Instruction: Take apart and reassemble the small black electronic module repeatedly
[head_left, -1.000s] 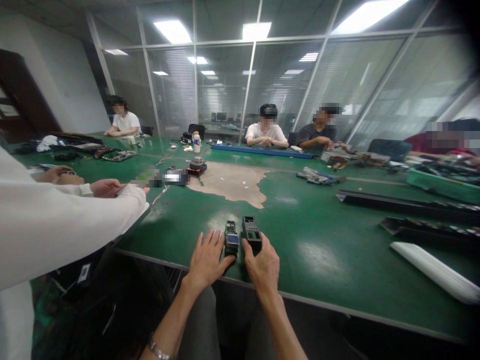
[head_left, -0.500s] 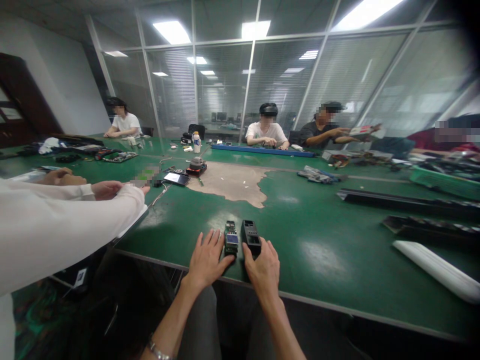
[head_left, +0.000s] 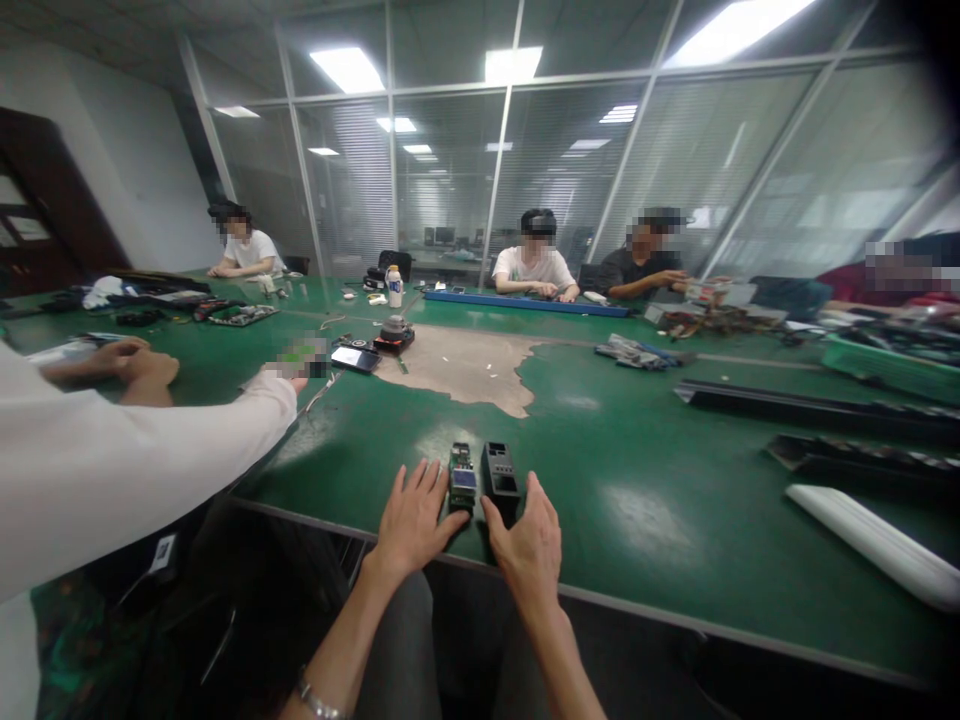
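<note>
A green circuit board with a small bluish screen [head_left: 463,478] lies on the green table [head_left: 577,450] near its front edge. My left hand [head_left: 416,515] rests flat along the board's left side, fingers spread, its thumb by the board's near end. Just right of the board lies a black plastic housing [head_left: 499,470] with rectangular openings in its top. My right hand [head_left: 529,530] is at the housing's near right corner, thumb and fingers apart around it; whether they touch it is unclear.
At left a co-worker's white sleeve [head_left: 187,430] reaches across the table. A brown sheet [head_left: 465,360] lies beyond the board. Black strips [head_left: 810,408] and a white bar [head_left: 870,545] lie at right, near a green basket [head_left: 885,368]. Several people sit opposite.
My right hand has loosened from the black housing, its fingers now farther from the side. My left hand stays put. One co-worker's hand at left has drawn back out of sight.
</note>
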